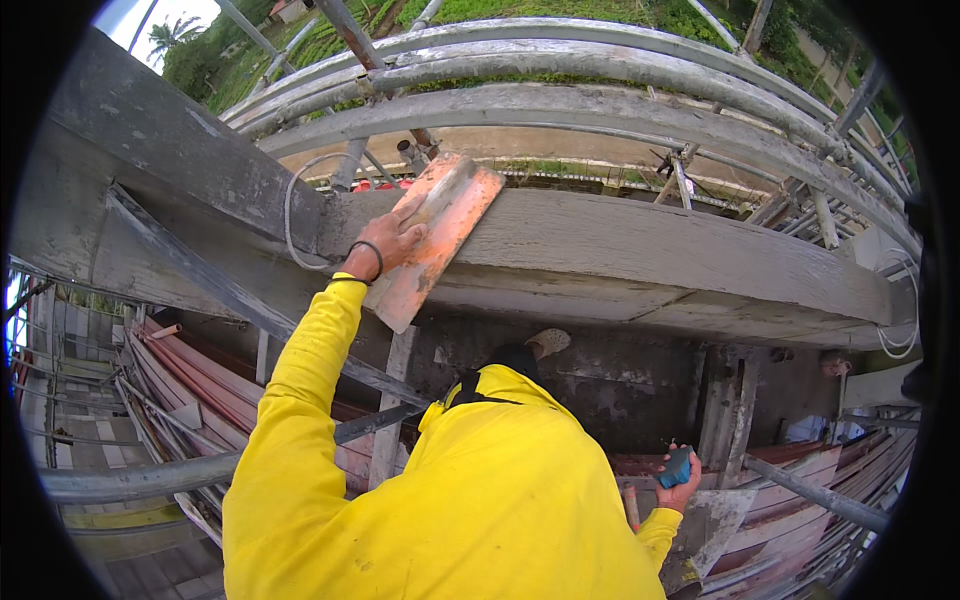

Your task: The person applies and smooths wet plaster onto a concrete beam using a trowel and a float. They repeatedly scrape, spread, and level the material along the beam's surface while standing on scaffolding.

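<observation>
My left hand, a dark band around its wrist, grips a worn orange plastering float smeared with grey mortar. The float is tilted over the left end of a freshly coated concrete ledge; whether its face touches the ledge is hidden. Down at the lower right, beside my body, my right hand is closed around a small teal-blue block, possibly a sponge. Both arms wear yellow sleeves. Close to the right hand is a short brownish handle-like piece, partly covered by my shirt.
Scaffold pipes run beyond the ledge, with greenery farther off. A thick concrete beam rises at left. Another metal pipe crosses at lower left. Reddish planks lie below. A white cable loops near the float.
</observation>
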Tool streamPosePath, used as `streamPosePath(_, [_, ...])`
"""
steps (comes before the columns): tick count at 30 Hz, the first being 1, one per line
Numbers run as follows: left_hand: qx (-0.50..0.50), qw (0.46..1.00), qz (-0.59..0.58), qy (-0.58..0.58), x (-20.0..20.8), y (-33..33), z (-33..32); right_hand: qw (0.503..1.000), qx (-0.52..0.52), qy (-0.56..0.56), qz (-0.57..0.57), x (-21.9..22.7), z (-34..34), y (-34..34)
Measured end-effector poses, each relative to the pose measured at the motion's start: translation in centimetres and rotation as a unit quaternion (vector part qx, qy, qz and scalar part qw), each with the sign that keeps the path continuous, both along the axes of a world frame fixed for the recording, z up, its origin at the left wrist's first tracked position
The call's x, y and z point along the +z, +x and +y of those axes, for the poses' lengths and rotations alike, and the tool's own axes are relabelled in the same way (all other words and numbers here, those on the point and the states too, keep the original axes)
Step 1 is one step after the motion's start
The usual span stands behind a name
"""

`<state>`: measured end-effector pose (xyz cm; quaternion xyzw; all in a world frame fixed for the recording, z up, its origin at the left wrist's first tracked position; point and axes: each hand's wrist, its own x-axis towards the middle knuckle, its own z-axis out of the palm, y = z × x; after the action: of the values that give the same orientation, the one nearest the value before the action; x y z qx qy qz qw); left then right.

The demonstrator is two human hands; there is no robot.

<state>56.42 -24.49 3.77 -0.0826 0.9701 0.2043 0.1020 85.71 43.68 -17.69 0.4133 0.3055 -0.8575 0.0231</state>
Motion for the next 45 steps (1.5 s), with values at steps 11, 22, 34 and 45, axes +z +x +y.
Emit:
streamPosePath(11, [0.005, 0.999, 0.043, -0.008, -1.2, 2.0, -4.9, 0.998, -0.003, 0.044, 0.05, 1.4, 1.1, 0.8])
streamPosePath(22, [0.044, 0.996, 0.058, -0.05, -1.0, 4.2, -4.3, 0.997, -0.025, 0.065, 0.039, 1.0, 1.0, 0.7])
streamPosePath(34, [0.059, 0.995, 0.051, -0.057, -0.9, 2.8, -4.5, 1.0, -0.003, 0.011, 0.023, 1.5, -3.5, -3.1])
streamPosePath(45, [0.176, 0.935, 0.22, 0.213, 3.3, 8.4, -4.3, 0.947, 0.269, 0.127, 0.12, 15.4, -15.1, -17.1])
